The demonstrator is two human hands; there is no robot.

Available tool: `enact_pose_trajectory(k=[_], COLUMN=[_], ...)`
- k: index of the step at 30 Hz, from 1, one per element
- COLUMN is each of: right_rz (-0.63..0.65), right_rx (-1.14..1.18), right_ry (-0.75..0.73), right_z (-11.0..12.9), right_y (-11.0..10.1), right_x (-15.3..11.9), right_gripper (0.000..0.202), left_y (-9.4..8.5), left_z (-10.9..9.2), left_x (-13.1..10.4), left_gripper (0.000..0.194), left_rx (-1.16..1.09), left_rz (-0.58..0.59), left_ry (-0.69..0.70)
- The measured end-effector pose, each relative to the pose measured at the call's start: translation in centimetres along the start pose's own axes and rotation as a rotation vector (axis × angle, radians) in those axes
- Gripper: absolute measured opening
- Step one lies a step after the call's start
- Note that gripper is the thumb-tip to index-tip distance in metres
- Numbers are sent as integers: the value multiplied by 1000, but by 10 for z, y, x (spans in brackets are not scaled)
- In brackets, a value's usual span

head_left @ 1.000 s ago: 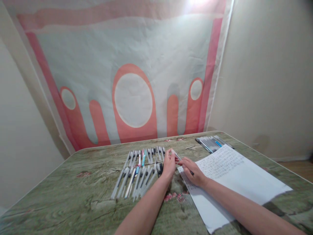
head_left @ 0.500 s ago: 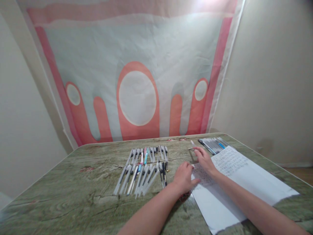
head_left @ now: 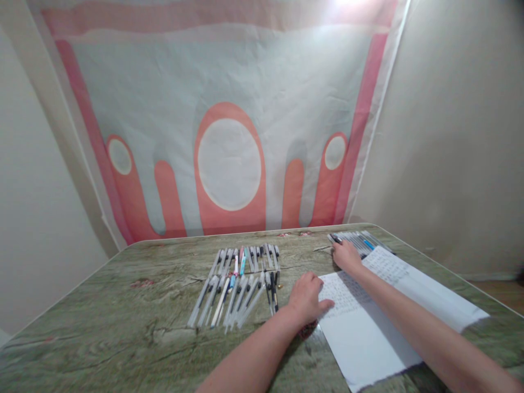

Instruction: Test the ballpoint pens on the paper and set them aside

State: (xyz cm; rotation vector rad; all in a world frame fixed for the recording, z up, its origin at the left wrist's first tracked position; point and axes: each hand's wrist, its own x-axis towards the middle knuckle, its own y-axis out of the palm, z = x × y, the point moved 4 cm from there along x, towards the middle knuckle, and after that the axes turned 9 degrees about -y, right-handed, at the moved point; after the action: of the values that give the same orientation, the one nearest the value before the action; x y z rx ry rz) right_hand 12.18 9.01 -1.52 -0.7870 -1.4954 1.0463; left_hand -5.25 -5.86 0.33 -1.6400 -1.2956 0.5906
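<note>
My left hand (head_left: 306, 299) rests on the left edge of a white sheet with handwriting (head_left: 368, 327), its thumb spread over the paper. At the near left end of a row of pens (head_left: 368, 241), my right hand (head_left: 347, 256) has its fingers closed around a pen (head_left: 335, 238) with a dark end. The right forearm crosses above the sheet and hides part of it. A blue pen (head_left: 369, 244) lies within that row.
Two rows of capped pens lie left of my hands: a back row (head_left: 225, 262) and a front row (head_left: 208, 297), on a wood-patterned table (head_left: 123, 322). A pink and grey cloth (head_left: 172, 82) hangs behind the table.
My right hand has moved right, from over the table by the sheet's top corner to the row of pens, taking the pen along. My left hand has stayed nearly still. The sheet has shifted slightly left.
</note>
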Motion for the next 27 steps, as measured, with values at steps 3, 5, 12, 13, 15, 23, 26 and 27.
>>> enact_pose_trajectory(k=[3, 5, 12, 13, 15, 23, 26, 27], right_rz=[-23, -49, -128, -128, -129, -134, -162, -178], right_rx=[-44, -29, 217, 282, 442, 696, 717, 731], right_ry=[11, -12, -194, -209, -223, -229, -230, -251], right_z=[-1, 3, 48, 56, 71, 96, 95, 96], right_y=[-3, -7, -9, -6, 0, 16, 10, 6], right_x=[-2, -3, 8, 11, 16, 12, 7, 5], right_gripper=[24, 23, 20, 19, 19, 20, 19, 18], left_y=[0, 1, 2, 1, 2, -6, -34, -45], left_z=[0, 0, 0, 0, -1, 2, 13, 20], left_x=[0, 0, 1, 1, 0, 6, 14, 15], left_gripper=[44, 45, 41, 41, 39, 35, 24, 19], left_rx=[-22, -37, -48, -45, -40, -144, -234, -242], left_rz=[-22, -26, -9, -12, -21, -16, -77, -116], left_ry=[8, 4, -8, -5, 4, 29, -36, -102])
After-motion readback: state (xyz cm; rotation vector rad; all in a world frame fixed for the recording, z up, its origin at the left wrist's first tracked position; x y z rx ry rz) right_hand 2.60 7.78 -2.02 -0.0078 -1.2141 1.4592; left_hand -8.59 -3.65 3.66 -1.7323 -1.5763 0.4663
